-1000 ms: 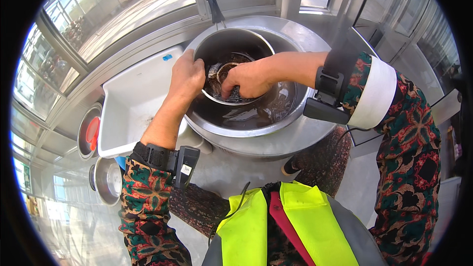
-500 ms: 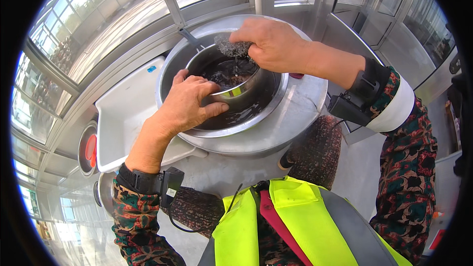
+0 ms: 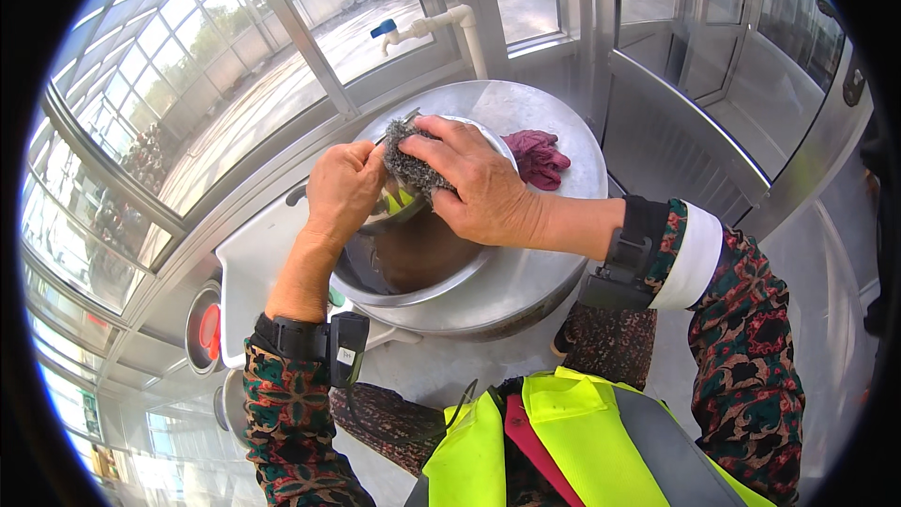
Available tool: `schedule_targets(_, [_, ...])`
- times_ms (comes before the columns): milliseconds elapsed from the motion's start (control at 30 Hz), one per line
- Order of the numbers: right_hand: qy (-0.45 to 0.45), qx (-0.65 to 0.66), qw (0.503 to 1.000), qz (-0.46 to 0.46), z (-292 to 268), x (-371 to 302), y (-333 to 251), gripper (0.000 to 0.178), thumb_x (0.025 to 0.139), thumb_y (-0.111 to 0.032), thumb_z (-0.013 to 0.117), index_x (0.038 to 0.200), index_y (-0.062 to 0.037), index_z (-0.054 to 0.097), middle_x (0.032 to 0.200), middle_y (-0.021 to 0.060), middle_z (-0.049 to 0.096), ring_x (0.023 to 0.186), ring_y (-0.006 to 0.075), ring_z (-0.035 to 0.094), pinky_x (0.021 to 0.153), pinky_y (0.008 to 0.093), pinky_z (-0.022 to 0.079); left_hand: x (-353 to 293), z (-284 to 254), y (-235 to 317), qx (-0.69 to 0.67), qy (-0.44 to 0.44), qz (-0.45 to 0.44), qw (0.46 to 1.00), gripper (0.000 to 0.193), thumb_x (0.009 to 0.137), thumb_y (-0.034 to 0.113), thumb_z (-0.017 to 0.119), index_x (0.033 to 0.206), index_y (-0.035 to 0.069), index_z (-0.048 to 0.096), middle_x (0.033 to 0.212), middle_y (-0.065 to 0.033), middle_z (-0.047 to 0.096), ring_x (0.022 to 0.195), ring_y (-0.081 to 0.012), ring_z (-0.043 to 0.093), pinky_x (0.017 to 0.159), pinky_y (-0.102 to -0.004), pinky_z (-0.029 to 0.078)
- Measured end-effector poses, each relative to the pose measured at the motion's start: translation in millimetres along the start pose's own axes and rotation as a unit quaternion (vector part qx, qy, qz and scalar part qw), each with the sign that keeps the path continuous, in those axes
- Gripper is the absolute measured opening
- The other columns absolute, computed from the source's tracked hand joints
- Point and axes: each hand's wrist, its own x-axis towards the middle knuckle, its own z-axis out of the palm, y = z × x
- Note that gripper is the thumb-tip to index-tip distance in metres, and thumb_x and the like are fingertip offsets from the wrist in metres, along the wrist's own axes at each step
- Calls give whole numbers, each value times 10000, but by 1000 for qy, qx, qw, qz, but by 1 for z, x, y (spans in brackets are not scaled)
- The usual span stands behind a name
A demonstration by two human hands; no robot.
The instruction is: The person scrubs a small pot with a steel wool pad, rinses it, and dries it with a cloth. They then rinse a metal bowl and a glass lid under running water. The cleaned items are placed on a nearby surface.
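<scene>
My left hand [image 3: 340, 190] is closed on the rim of a shiny metal bowl [image 3: 405, 211], which is tilted up over a larger metal basin [image 3: 413, 299]. My right hand [image 3: 483, 183] clasps a grey steel wool scrubber [image 3: 413, 161] and presses it at the bowl's upper rim, right beside the left fingers. Both hands cover much of the bowl. Murky brown water [image 3: 422, 253] lies in the basin below it.
The basin stands on a round metal top [image 3: 554, 244] with a crumpled burgundy cloth [image 3: 537, 160] on it. To the left are a white plastic tray [image 3: 246, 272] and a metal bowl holding a red item [image 3: 210, 330]. A blue-handled tap [image 3: 404, 35] juts out behind.
The smaller bowl has gone from sitting in the basin to being tilted up. My right hand brought the scrubber from above the water to the rim beside my left hand. The view has shifted.
</scene>
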Motion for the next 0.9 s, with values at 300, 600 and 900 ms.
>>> schedule_targets(300, [-211,347,767,497,-1,28,72,301,891,-125,408,1093,-71,624,984,108,648,847,215,650,605,344,557,-13,-25,25,-187,89,0,978,445,913,350,641,611,26,593,502,26,489,457,-53,434,439,-237,339])
schedule_targets(600, [-144,497,649,557,-10,21,62,259,959,-215,467,1115,-66,610,1038,118,655,951,239,642,683,407,572,-26,-22,67,-337,155,28,928,401,954,315,600,647,58,570,513,28,483,415,-44,400,396,-208,284])
schedule_targets(900, [-118,524,710,456,-30,40,51,247,956,-174,491,1132,-37,597,1046,115,653,878,238,671,653,382,599,-28,-27,65,-332,240,113,905,327,984,314,542,835,45,654,510,11,499,370,-62,397,353,-221,269])
